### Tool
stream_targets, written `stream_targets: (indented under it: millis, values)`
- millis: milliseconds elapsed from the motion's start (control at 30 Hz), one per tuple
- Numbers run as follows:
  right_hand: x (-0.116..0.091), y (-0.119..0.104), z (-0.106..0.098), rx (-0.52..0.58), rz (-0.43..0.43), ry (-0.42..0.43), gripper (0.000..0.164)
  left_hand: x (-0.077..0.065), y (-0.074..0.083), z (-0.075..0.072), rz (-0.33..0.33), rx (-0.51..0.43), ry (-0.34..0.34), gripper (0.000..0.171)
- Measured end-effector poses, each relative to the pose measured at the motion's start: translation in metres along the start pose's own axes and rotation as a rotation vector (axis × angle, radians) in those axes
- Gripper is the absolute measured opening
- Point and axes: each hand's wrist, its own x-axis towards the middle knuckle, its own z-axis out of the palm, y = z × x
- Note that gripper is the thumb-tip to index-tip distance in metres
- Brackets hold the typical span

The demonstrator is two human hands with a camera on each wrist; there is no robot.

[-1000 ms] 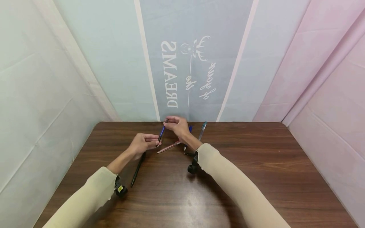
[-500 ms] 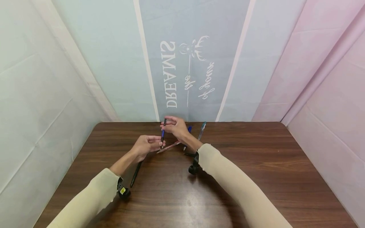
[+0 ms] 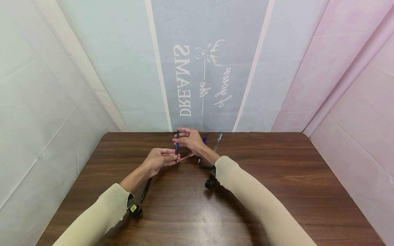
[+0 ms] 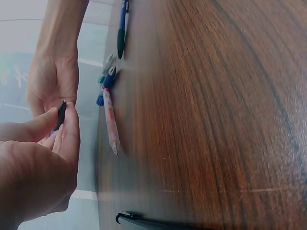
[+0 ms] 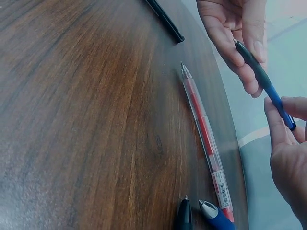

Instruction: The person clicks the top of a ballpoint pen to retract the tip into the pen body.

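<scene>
Between my two hands, above the back of the table, is a blue pen with a black grip (image 5: 272,93). My left hand (image 3: 154,160) pinches it near its tip between thumb and fingers. My right hand (image 3: 191,140) grips the other end. In the head view the pen stands nearly upright, its tip toward me. Beneath the hands, a clear pen with a red refill (image 5: 204,124) lies on the table, partly hidden by my hands in the head view. A black pen (image 3: 146,191) lies by my left wrist, its far end hidden under that hand.
On the wooden table (image 3: 277,191), a blue pen (image 5: 218,220) lies at the red pen's end. A teal-capped clear pen (image 3: 218,140) lies near the back edge. Another blue pen with a dark grip (image 4: 121,33) lies under my right wrist. Fabric walls (image 3: 129,68) border the table.
My left hand has shifted a little right and toward me, now overlapping the red pen's tip. The held pen has swung from slanted to nearly upright. The right hand has moved slightly.
</scene>
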Motion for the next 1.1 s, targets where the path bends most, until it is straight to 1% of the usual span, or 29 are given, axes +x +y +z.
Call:
stream_targets:
  millis: [100, 233, 467, 700, 933, 1100]
  values:
    - [0.0, 0.001, 0.001, 0.026, 0.012, -0.014, 0.062, -0.001, -0.001, 0.001, 0.0, -0.011, 0.009, 0.039]
    - [-0.002, 0.001, 0.0, 0.03, 0.02, -0.029, 0.063, 0.0, -0.002, 0.002, -0.01, -0.006, 0.026, 0.039]
    - [-0.004, 0.001, -0.001, -0.027, 0.011, -0.024, 0.061, -0.001, -0.002, 0.004, -0.02, -0.004, 0.039, 0.038]
    - [-0.008, 0.003, 0.001, -0.095, -0.013, -0.035, 0.06, -0.007, -0.002, 0.006, -0.049, 0.009, 0.06, 0.035]
    - [-0.011, 0.007, 0.004, -0.101, -0.02, -0.024, 0.057, -0.01, -0.004, 0.006, -0.059, 0.015, 0.066, 0.035]
    - [-0.012, 0.008, 0.007, -0.121, -0.029, -0.011, 0.056, -0.011, -0.005, 0.005, -0.05, 0.021, 0.063, 0.036]
